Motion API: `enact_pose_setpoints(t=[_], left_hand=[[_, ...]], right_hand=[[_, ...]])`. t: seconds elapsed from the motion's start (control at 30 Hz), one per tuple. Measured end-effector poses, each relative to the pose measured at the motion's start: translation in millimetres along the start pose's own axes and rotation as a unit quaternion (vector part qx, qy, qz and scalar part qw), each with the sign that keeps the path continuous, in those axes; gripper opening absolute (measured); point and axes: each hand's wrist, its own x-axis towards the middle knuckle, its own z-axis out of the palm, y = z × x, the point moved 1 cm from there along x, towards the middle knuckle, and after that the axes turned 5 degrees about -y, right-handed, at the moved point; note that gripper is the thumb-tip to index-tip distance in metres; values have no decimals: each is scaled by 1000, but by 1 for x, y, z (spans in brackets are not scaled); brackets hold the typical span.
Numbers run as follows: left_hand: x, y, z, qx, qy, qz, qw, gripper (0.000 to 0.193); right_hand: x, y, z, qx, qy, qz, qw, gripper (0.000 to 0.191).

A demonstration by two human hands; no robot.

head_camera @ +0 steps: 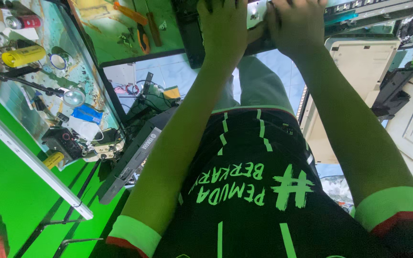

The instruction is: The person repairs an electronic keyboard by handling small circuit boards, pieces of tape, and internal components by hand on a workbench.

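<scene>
Clearly both hands, left hand [223, 28] and right hand [295, 24], lay flat, fingers spread, on the dark device [194, 33] at the green counter's [120, 40] near edge, gripping nothing, so uneven pressure could have tipped it off.

Both hands press on a dark matt plastic device [194, 38] with a pale metal-looking panel [256, 12]. The shirt [249, 191] is smooth black cloth with flat green print. The yellow can [23, 55] shines like glossy metal; the table [120, 33] has worn, scratched green paint
</scene>
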Motion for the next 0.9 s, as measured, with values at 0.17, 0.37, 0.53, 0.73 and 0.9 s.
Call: enact_pose_setpoints(t=[0.17, 0.37, 0.53, 0.73, 0.9], left_hand=[[7, 3, -6, -47, 37, -15, 998, 79], [7, -3, -4, -55, 1, -17, 998, 72], [6, -1, -4, 41, 42, -7, 998, 55], [6, 1, -9, -52, 4, -15, 999, 67], [11, -1, -9, -31, 3, -14, 999, 68]], right_hand=[[4, -2, -2, 4, 0, -8, 1000, 14], [5, -5, -4, 49, 21, -6, 999, 13], [8, -7, -6, 28, 28, -8, 999, 15], [8, -9, -6, 41, 22, -1, 999, 13], [8, -8, -8, 53, 42, -17, 998, 15]])
